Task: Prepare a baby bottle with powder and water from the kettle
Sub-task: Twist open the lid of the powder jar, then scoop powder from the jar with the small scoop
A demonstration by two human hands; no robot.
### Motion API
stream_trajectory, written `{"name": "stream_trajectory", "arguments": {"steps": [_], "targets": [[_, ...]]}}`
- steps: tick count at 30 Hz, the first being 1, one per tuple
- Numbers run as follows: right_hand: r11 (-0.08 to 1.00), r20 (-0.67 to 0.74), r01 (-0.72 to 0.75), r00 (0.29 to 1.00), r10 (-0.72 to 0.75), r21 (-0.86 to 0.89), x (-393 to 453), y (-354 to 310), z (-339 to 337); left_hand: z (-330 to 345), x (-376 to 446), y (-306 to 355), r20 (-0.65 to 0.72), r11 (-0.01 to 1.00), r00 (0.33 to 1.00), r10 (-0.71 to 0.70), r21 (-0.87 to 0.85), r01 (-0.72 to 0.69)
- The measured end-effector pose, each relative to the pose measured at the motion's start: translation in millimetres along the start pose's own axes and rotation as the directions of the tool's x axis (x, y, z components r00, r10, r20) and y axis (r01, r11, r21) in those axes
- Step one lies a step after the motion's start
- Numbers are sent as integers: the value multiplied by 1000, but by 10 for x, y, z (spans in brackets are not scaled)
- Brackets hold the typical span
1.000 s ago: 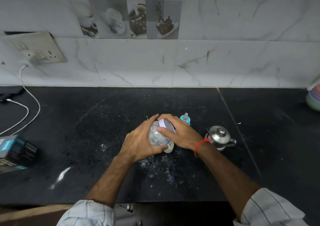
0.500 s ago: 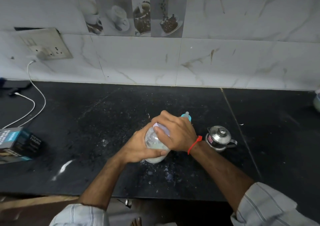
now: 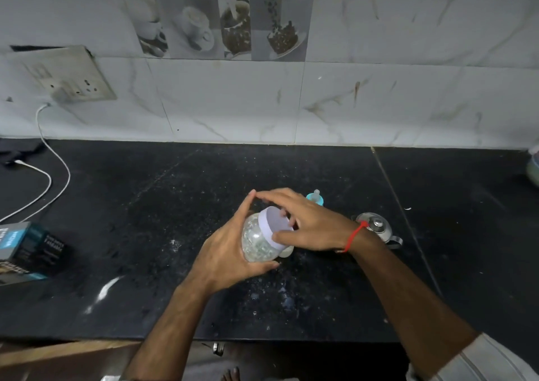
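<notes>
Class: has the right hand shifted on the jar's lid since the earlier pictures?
Yes. The right hand has opened off the lid, fingers spread toward the kettle.

Only print is on the dark box w/ teal trim [image 3: 27, 252] at the left edge of the counter [image 3: 175, 205]: white lettering on its teal end panel and a few white lines on the dark side, all too blurred and skewed to read. Wall tiles [image 3: 221, 27] show coffee pics, no words. Nothing else carries legible text or nos.
</notes>
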State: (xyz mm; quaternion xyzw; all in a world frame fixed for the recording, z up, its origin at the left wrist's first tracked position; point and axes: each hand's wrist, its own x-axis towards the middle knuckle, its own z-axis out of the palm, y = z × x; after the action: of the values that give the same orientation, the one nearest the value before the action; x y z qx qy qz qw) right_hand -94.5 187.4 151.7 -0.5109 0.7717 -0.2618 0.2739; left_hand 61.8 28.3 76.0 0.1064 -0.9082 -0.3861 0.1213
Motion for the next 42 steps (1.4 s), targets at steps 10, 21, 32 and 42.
{"name": "stream_trajectory", "arguments": {"steps": [10,21,32,42], "targets": [[994,-17,-90,996,89,-53,-71,107,215,29,-14,-118,52,1000,998,19,-14,-18],[973,-431,231,880,-200,21,-232,322,637,-92,-94,-519,54,951,995,-78,-296,91],[963,-296,-51,955,-31,-265,-314,899,1813,-136,-177,-450,-126,962,992,13,-270,-47],[993,-853,116,520,-36,29,-412,296,1228,-171,-121,-336,-99,985,983,154,-61,-160]]}}
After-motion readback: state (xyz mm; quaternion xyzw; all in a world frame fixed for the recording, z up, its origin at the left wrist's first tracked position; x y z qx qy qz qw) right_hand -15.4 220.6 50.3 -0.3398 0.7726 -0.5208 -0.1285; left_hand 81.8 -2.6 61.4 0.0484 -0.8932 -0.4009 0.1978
